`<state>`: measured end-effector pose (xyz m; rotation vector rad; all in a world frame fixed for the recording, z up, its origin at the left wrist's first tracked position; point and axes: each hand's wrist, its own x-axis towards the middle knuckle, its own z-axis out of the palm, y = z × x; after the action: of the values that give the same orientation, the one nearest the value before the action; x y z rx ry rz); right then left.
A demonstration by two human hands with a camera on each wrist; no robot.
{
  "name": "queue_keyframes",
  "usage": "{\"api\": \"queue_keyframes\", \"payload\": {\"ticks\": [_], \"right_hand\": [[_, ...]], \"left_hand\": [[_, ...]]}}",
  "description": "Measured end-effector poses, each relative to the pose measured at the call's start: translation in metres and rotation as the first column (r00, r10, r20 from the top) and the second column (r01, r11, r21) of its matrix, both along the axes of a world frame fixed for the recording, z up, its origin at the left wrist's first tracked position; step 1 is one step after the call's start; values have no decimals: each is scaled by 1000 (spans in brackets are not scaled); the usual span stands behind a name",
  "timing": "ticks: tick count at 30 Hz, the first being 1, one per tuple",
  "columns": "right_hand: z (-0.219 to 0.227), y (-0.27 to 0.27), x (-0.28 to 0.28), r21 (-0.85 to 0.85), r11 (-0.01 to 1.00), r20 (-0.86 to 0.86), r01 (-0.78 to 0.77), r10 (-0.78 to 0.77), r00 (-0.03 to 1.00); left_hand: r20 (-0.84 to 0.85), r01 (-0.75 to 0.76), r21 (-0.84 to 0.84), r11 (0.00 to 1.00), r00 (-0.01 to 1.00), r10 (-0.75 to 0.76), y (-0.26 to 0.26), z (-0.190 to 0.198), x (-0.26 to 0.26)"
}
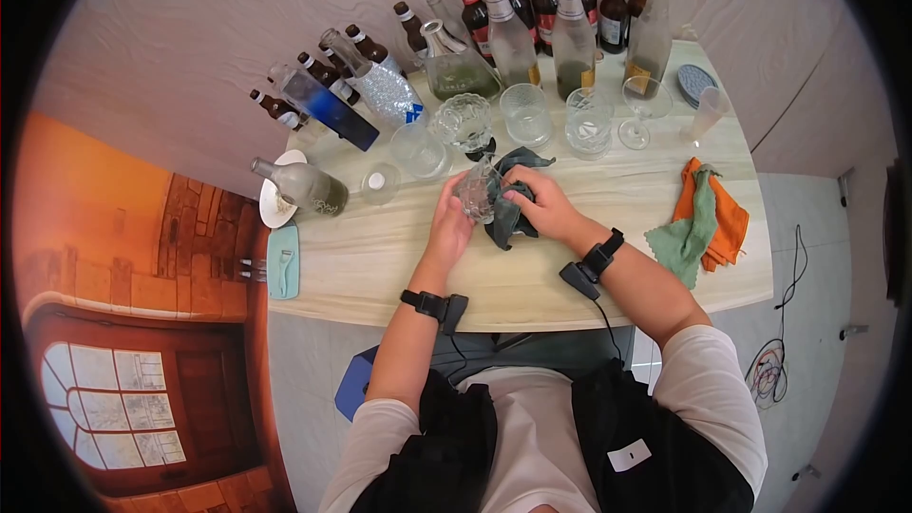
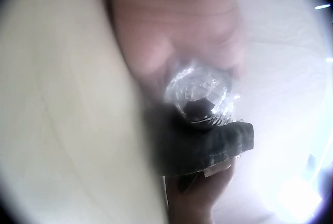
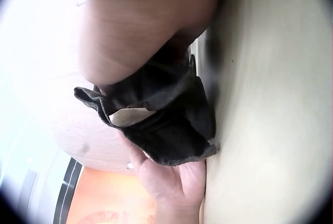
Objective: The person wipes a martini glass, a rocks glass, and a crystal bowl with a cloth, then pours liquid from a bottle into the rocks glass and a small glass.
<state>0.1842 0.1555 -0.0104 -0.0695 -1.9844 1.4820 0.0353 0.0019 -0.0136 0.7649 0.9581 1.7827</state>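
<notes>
Near the middle of the table, my left hand grips a clear cut-glass tumbler that lies tilted on its side. In the left wrist view its round faceted base faces the camera. My right hand holds a dark grey-green cloth against the mouth end of the glass, with folds bunched round the fingers. From the right wrist view, the cloth hides most of the glass, and the left hand shows beyond it.
Behind my hands stands a row of clear glasses, then several bottles. A clear bottle and a teal case are at left. Orange and green cloths lie at right, near a stemmed glass.
</notes>
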Motion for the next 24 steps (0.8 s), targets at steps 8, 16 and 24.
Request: {"api": "queue_keyframes", "payload": {"ticks": [8,16,24], "right_hand": [[2,0,-1,-84,995,85,52,-44,995],[10,2,2,-10,1000,-74,-21,21,997],[5,4,-3,-177,979,-204,104,-140,969]], "left_hand": [[-331,-108,-33,994,939,91,2,-12,-3],[-267,11,-224,974,961,-72,-5,7,-7],[-245,85,-262,961,958,-151,-20,5,-12]]}}
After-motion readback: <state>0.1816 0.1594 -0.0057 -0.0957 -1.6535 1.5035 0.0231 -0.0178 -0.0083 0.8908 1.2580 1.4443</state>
